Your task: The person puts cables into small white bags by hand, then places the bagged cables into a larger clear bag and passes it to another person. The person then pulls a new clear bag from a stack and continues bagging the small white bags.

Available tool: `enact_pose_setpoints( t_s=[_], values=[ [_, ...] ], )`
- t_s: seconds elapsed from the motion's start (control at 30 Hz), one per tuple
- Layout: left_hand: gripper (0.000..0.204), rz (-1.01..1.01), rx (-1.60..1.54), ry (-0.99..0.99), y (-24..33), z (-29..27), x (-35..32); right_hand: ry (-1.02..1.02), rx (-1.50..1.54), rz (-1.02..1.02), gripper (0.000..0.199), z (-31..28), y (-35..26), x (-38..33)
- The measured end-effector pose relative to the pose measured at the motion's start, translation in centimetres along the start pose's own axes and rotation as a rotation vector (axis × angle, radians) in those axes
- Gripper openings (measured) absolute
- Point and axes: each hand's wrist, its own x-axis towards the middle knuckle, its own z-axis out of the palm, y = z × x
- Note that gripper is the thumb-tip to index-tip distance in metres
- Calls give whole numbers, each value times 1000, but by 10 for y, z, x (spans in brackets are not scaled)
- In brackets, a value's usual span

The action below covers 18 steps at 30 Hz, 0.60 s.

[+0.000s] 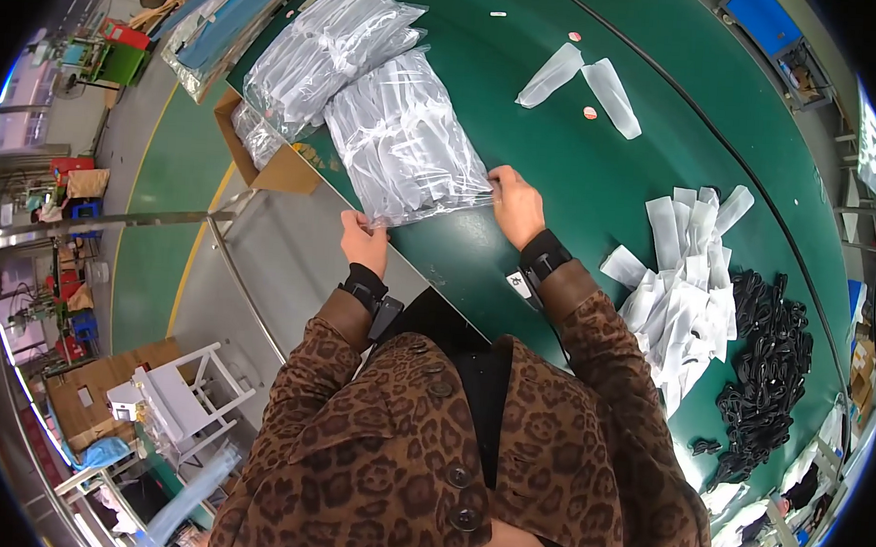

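Clear plastic bag (405, 143) of grey pieces gripped at near edge: left hand (363, 240) pinched on one corner, right hand (516, 206) on other (green table (581, 192) beneath).

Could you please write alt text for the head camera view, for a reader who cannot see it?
Both hands, left hand and right hand, grip the near edge of a clear plastic bag of grey items on a green table; white sleeves and black parts lie to the right.

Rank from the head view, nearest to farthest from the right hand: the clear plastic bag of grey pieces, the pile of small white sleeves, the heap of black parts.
1. Clear plastic bag of grey pieces, held by right hand.
2. Pile of small white sleeves, to its right.
3. Heap of black parts, farther right.
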Motion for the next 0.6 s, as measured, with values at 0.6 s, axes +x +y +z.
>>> enact_pose_setpoints(
  t_s=[0.6],
  values=[
    [40,-15,-239,-147,56,-51,-3,-30,381,39,33,-52,-91,-39]
  ],
)
